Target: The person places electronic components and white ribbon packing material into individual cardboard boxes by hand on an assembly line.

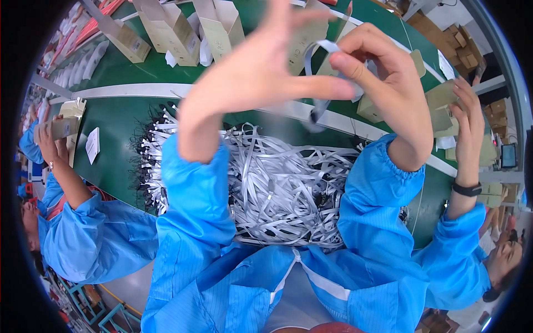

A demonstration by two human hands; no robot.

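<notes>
A loop of pale grey flat strap (310, 58) hangs from my right hand (383, 66), whose thumb and fingers are closed on it. Its lower end, with a dark patch, is smeared by motion. My left hand (255, 80) is blurred and raised over the bench, fingers spread and thumb reaching toward the right hand. Nothing shows in its grasp. Below my hands, between my forearms, lies a large heap of similar grey straps (277, 188), with white ends and thin black cords fanned out at its left side.
Open beige cartons (172, 41) stand along the far side of the green bench (114, 119), behind a white rail (133, 90). A white paper slip (92, 145) lies at left. Co-workers sit close on both sides; one's hand (469, 114) is raised at right, another holds a box (58, 129).
</notes>
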